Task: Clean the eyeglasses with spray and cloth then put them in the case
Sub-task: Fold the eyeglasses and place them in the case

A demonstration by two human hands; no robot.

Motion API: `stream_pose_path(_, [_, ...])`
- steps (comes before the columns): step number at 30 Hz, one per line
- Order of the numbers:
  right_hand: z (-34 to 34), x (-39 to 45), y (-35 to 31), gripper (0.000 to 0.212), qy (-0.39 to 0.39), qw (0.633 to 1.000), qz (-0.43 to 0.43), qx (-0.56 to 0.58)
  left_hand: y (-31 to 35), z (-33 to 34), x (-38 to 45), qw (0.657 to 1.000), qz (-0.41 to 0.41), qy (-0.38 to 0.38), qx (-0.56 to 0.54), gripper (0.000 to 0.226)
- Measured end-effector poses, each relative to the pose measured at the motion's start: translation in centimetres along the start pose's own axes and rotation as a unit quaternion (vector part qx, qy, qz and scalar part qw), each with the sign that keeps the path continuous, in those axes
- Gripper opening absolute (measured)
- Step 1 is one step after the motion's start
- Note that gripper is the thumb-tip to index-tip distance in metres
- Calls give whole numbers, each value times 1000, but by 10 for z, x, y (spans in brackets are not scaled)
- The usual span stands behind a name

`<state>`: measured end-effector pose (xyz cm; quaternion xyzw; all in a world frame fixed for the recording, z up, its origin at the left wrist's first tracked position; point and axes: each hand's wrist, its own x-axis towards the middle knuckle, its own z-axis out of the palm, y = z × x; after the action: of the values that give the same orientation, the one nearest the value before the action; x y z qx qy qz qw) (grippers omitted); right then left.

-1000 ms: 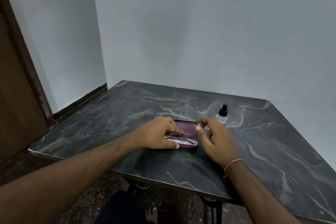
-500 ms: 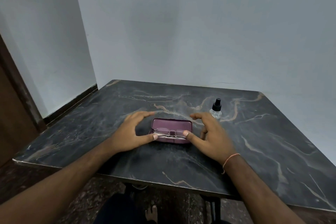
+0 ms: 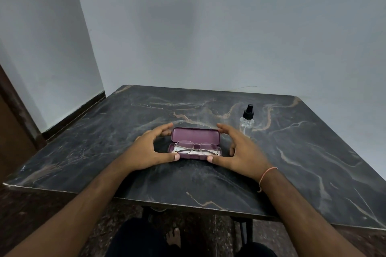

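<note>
We see a purple case [image 3: 195, 143] lying open on the dark marbled table [image 3: 104, 131], about midway between its left and right edges and somewhat nearer the front edge than the back one. Its lid stands raised on the far side, the plum lining facing us. In the lower tray lie the eyeglasses [image 3: 195, 147], folded, lenses up, on what looks like a pale cloth; we cannot tell more of that cloth than its light colour beneath the frame.

The glasses have a thin metal frame with two rounded, clear lenses and a slim double bridge; the lenses span nearly the whole length of the tray.

Our left hand [image 3: 149, 150] curves around the left end of the case, thumb tip at the tray's front left corner and fingers reaching to the lid's left edge. Our right hand [image 3: 243, 150] mirrors it at the right end, thumb at the front right corner, fingers by the lid's right edge. Both hands are spread in a wide C; whether the fingertips actually press the lid we cannot tell.

A small clear spray bottle [image 3: 247, 120] with a black nozzle stands upright toward the back right, just beyond the right hand.

Compared with half a second ago, the thumbs have closed in to the tray's front corners and the lid shows more fully upright between the fingers.
</note>
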<state>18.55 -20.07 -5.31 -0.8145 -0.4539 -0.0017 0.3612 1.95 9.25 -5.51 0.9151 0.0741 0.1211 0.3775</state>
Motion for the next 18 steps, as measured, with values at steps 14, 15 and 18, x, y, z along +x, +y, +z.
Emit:
stream_pose_path(14, [-2,-5,-3,104,23,998,-47,-18,-5,7,-7,993,93,72,27,103])
stream_pose_path(15, [-2,-6,-3,100,24,998,-53,-26,-5,7,-7,992,99,73,33,99])
stream_pose_path(18, [-3,-7,-4,83,27,997,-65,-39,-3,7,-7,990,113,73,45,88])
